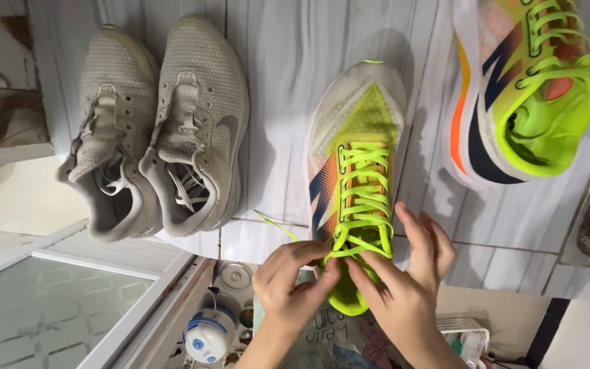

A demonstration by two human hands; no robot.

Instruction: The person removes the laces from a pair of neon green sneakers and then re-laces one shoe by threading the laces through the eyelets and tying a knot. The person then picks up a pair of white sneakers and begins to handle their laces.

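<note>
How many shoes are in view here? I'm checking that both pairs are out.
4. Two grey shoes sit side by side at left. One neon yellow shoe lies at centre, its laces pinched by the left hand and right hand. Its partner is upper right, partly cropped.

Heel of the neon shoe (356, 191) hidden behind the left hand (293, 281) and right hand (404, 277). Second neon shoe (524, 89) cut off by the top edge. Clutter (223, 321) below too small to tell. Both wrists cropped at the bottom edge.
</note>
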